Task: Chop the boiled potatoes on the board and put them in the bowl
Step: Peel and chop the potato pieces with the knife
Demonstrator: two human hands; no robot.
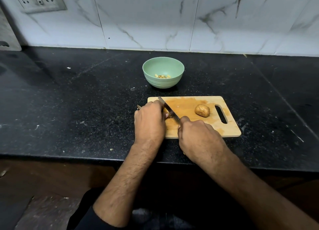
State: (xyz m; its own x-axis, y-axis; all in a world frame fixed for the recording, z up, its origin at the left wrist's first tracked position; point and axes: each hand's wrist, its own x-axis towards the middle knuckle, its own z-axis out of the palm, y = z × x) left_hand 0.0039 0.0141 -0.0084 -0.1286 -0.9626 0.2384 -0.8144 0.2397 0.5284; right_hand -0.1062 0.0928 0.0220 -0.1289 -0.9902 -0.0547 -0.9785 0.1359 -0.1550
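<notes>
Our right hand (198, 134) grips the knife (168, 109), blade slanting away-left beside our left hand (150, 121), which pins a mostly hidden potato piece; the whole potato (202, 110) lies rightward on the board (203, 127).

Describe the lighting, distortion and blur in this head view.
Head view: wide-angle lens bows the black speckled countertop edge and stretches the forearms; soft overhead light, faint sheen on the steel knife blade; corners dim and soft; the pale green bowl and wooden cutting board stay sharp.
</notes>
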